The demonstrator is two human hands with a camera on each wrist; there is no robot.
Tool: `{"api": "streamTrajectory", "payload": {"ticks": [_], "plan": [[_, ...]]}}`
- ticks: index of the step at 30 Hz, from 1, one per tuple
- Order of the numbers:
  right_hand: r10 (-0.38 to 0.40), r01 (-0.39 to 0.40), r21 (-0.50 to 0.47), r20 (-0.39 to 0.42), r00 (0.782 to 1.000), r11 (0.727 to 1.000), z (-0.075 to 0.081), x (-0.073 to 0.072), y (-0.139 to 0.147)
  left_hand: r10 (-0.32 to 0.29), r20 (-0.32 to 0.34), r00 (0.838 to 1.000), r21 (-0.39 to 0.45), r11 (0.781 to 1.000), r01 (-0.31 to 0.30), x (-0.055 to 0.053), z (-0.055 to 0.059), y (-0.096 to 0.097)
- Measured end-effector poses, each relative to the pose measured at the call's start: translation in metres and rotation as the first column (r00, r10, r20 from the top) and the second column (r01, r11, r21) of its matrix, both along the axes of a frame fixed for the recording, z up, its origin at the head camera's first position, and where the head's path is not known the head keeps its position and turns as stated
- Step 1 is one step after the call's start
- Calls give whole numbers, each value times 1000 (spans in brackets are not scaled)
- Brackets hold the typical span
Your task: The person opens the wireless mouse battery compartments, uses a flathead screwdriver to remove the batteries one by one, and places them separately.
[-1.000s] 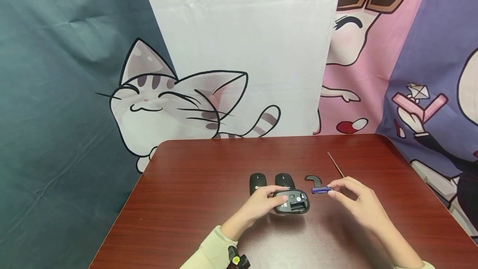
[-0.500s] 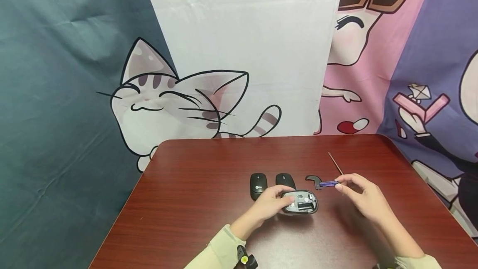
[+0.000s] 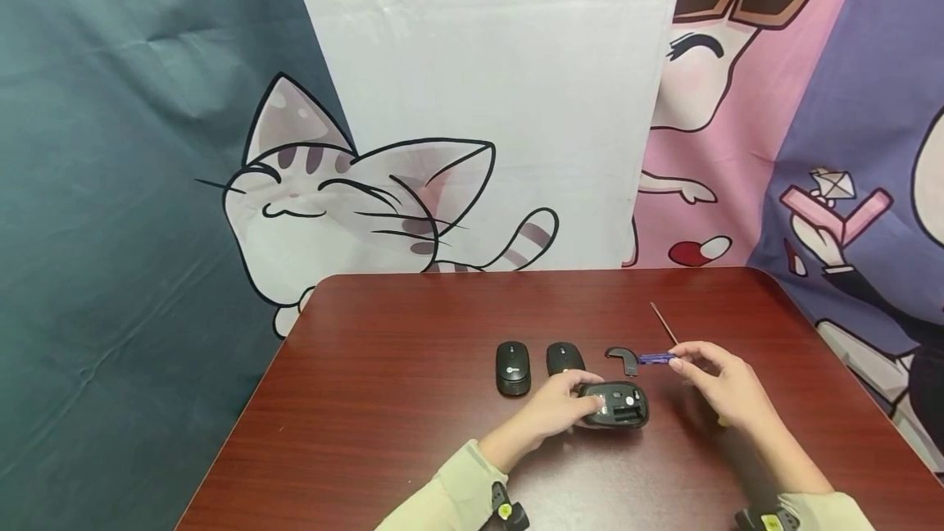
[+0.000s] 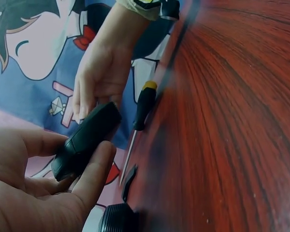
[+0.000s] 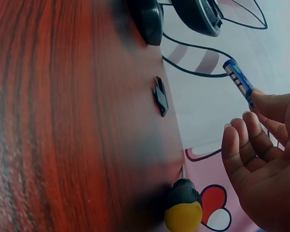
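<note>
My left hand [image 3: 555, 406] grips a black computer mouse [image 3: 623, 405] above the table, its underside turned up and a battery slot uncovered. In the left wrist view the same mouse [image 4: 87, 140] shows edge-on between thumb and fingers. To its right, my right hand [image 3: 726, 383] pinches a blue battery [image 3: 655, 359] by one end between thumb and finger. The battery [image 5: 239, 81] is apart from the mouse. Behind it on the table lies a curved black cover [image 3: 625, 359]. A screwdriver [image 4: 145, 106] with a black and yellow handle lies by my right hand.
Two more black mice stand on the reddish-brown table [image 3: 398, 334]: one mouse [image 3: 512, 369] at the left, another mouse [image 3: 564, 356] partly behind my left hand. A printed cloth [image 3: 487, 88] hangs behind the table's far edge.
My left hand has moved right with the mouse, whose underside now tilts differently. The right hand has shifted slightly right and away from me with the battery, still pinching it.
</note>
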State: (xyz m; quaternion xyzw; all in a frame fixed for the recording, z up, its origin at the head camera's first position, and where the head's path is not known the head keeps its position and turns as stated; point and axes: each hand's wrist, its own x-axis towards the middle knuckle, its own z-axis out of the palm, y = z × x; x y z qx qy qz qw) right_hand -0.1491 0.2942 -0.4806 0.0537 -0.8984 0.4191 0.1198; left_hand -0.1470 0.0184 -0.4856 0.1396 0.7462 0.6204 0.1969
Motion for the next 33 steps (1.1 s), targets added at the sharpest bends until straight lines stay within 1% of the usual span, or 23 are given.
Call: {"api": "streamTrajectory", "payload": {"ticks": [8, 14, 20, 25, 29, 33], "plan": [[-26, 25, 73, 10, 1000, 997, -7, -9, 6, 7, -12, 1000, -11, 1000, -8, -3, -6, 14], [-27, 26, 84, 10, 1000, 996, -9, -14, 7, 23, 2, 1000, 11, 1000, -23, -5, -11, 23], [-35, 41, 152, -47, 998, 988, -10, -20, 7, 14, 1, 1000, -14, 1000, -14, -9, -16, 31], [-38, 58, 204, -100, 994, 977, -15, -25, 10, 14, 17, 1000, -23, 1000, -14, -12, -17, 35], [-39, 66, 229, -119, 992, 971, -18, -30, 12, 31, 24, 999, -35, 999, -30, -14, -20, 40], [-42, 71, 243, -121, 992, 967, -21, -33, 12, 42, 35, 998, -50, 998, -41, -17, -21, 46]]}}
